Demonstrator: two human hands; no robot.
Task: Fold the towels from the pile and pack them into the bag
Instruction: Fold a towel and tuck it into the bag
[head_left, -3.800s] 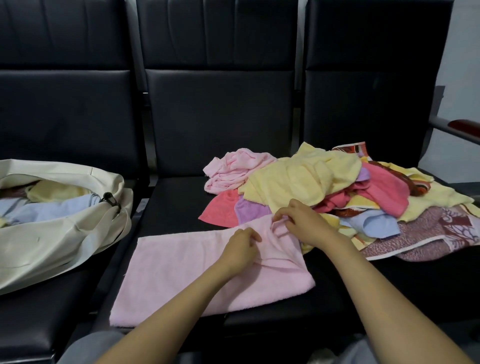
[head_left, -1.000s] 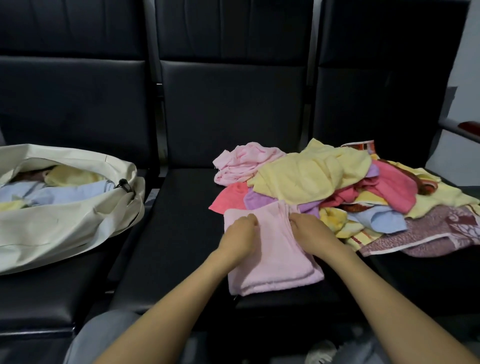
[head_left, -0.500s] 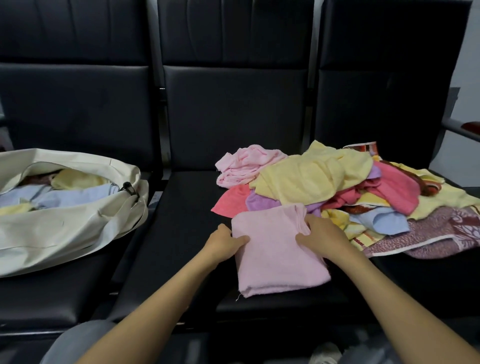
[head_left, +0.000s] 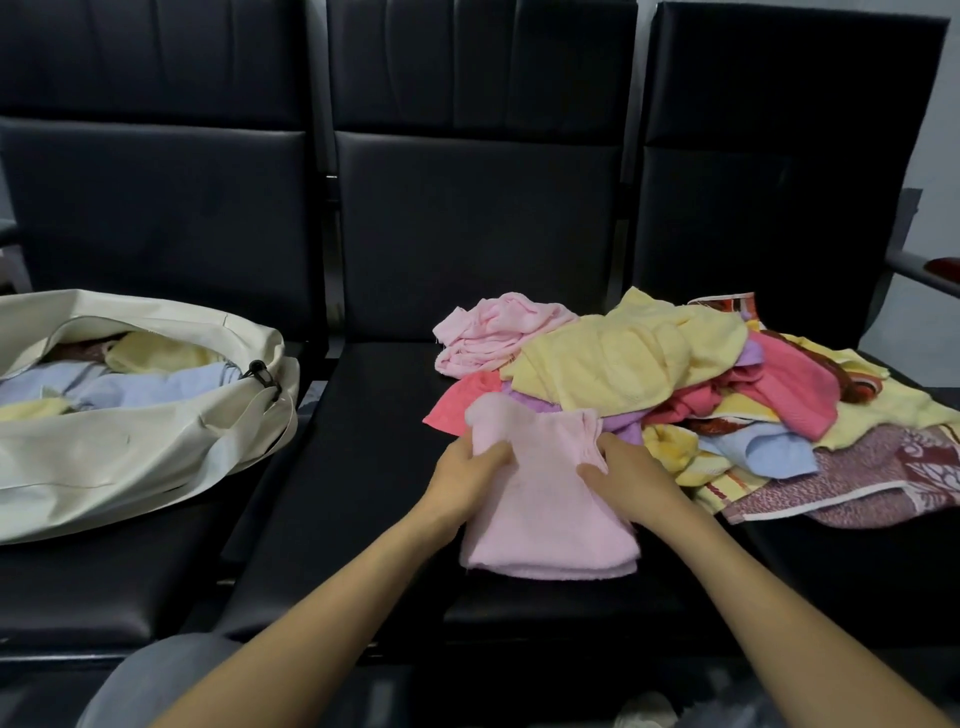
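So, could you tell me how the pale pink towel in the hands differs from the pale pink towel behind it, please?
The folded pale pink towel is a layered rectangle; the crumpled pale pink towel is a bunched heap. The left hand and right hand grip the folded one; the crumpled one lies untouched. The folded one lies near the black seat's front, the crumpled one further back. Both are pale pink terry.

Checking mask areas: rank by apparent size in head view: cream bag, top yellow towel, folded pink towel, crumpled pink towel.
cream bag
top yellow towel and folded pink towel: too alike to rank
crumpled pink towel, smallest
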